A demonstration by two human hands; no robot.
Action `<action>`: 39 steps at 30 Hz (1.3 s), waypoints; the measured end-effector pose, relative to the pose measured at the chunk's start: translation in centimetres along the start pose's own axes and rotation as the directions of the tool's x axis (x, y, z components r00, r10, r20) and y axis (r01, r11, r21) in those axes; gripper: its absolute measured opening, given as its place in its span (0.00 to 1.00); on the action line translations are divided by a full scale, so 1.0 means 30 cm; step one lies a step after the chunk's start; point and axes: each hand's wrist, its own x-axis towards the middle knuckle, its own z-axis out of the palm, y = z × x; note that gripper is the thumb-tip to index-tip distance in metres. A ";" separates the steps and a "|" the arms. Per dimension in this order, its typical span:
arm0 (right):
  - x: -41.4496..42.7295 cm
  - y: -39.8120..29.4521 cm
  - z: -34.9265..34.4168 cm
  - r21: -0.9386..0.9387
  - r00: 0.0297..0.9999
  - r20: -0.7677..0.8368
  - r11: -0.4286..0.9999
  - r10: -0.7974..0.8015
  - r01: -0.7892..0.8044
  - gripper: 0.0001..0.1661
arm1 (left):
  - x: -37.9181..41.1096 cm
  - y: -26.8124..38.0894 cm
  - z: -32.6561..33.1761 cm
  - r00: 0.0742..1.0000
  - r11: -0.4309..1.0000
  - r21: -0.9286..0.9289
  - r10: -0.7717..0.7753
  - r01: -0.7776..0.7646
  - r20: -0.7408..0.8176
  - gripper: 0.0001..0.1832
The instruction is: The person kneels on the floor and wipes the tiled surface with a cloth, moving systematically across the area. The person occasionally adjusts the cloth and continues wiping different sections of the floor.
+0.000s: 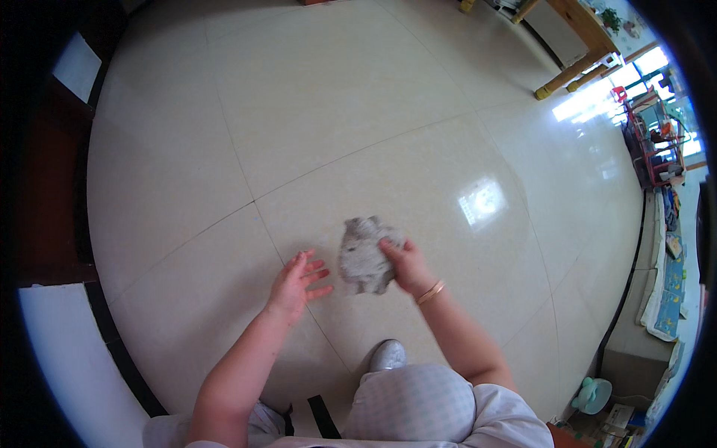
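Note:
My right hand (411, 267), with a bangle at its wrist, grips the right edge of a grey, matted piece of cloth or fluffy material (367, 255); its exact kind cannot be told. The piece is spread out flat and slightly blurred above the tiled floor (358, 173). To its left, my left hand (299, 283) is held with its fingers apart, facing the piece without touching it. Below the hands, a silver-grey shoe (388, 355) shows in front of my checked trouser knee (414, 400).
A wooden table (582, 28) stands at the upper right. Along the right wall are a red-framed rack (652, 140) with things on it, a padded seat (669, 297) and a small basin (595, 395). A white wall end (61, 336) with dark skirting borders the left.

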 end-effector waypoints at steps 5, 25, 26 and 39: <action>0.144 -0.165 -0.332 -0.636 0.923 -0.202 0.760 -0.327 0.130 0.29 | 0.088 -0.032 -0.133 0.980 0.980 0.186 0.099 -0.066 -0.174 0.22; 0.160 0.633 0.304 -0.725 0.717 0.685 0.028 0.131 0.688 0.19 | 0.005 -0.057 -0.442 0.684 0.881 0.400 0.454 -0.252 -0.571 0.20; 0.103 0.711 0.269 -0.359 0.360 0.932 -0.030 0.053 0.933 0.27 | 0.014 -0.031 -0.418 0.682 0.877 0.412 0.458 -0.245 -0.570 0.20; 0.072 0.524 0.111 -0.574 0.587 0.809 -0.191 0.014 0.796 0.30 | 0.358 -0.041 0.085 0.644 0.438 0.793 0.762 -0.424 -0.076 0.26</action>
